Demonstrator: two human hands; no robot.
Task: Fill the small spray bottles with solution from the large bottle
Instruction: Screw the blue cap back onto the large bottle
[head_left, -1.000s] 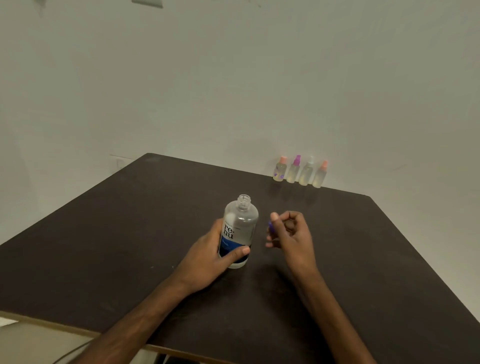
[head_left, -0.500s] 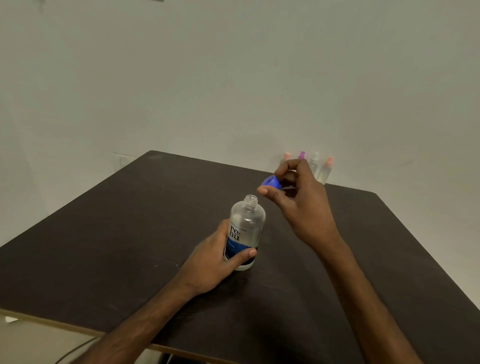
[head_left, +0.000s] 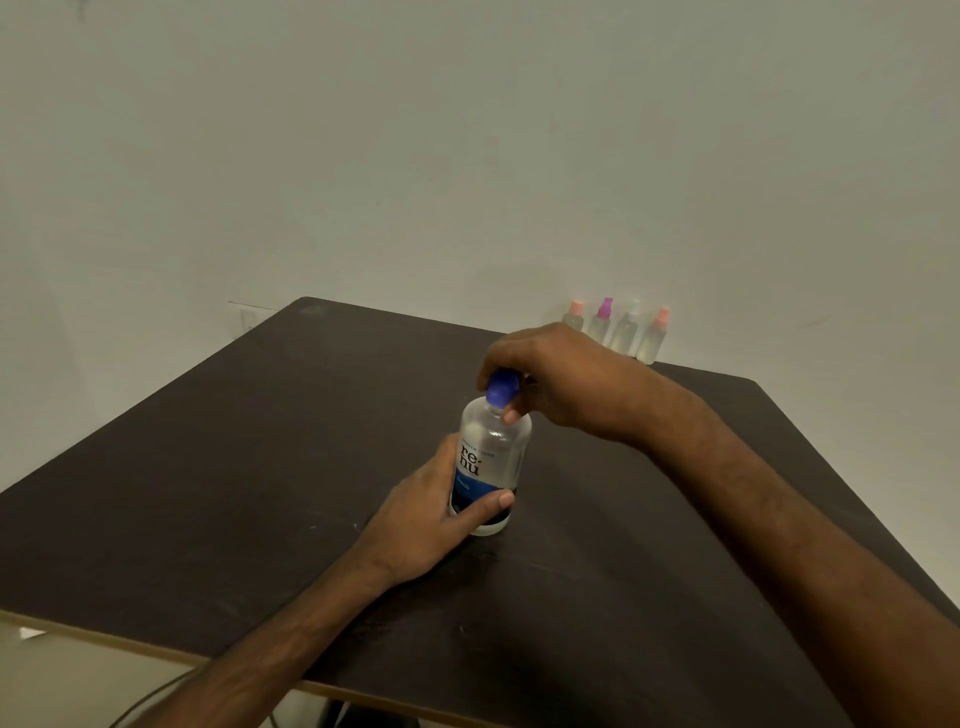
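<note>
The large clear bottle (head_left: 491, 457) with a blue and white label stands upright on the dark table (head_left: 208, 467). My left hand (head_left: 431, 525) wraps around its lower half. My right hand (head_left: 550, 379) comes from above and pinches the blue cap (head_left: 501, 387), which sits on the bottle's neck. Several small spray bottles (head_left: 626, 332) with pink, magenta and clear tops stand in a row at the table's far edge against the wall, partly hidden behind my right hand.
A pale wall (head_left: 467, 156) rises right behind the table. The near table edge (head_left: 104, 644) runs across the lower left, with a cable (head_left: 150, 701) hanging below it.
My right hand lifted the blue cap from beside the bottle, carried it above the open neck, and now holds it down on the neck. The left hand kept its grip on the bottle.
</note>
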